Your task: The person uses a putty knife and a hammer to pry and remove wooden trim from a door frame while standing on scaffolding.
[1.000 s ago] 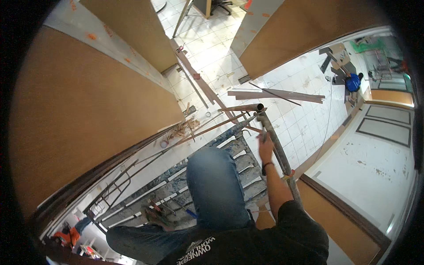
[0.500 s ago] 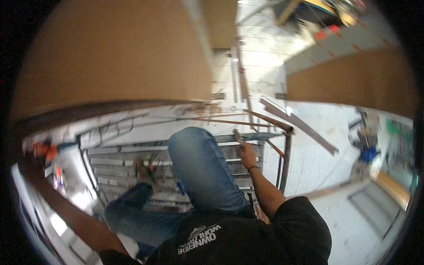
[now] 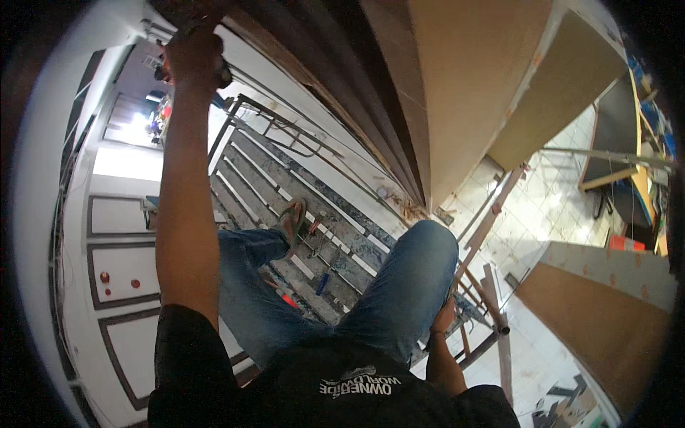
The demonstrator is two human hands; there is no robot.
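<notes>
The dark wooden frame point(image 3: 335, 78) stood beyond the slatted platform point(image 3: 250, 178), nearer the left hand point(image 3: 193, 57).
I saw its long axis slant along the platform's far side, the left arm stretched past the platform's left end, fingers seemingly curled, their hold unclear; the right hand point(image 3: 444, 317) sat by the platform's right end, fingers too hidden to tell.

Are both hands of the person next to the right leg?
No, only the right hand is beside the right leg; the left hand is far from it, near the picture's top edge.
</notes>
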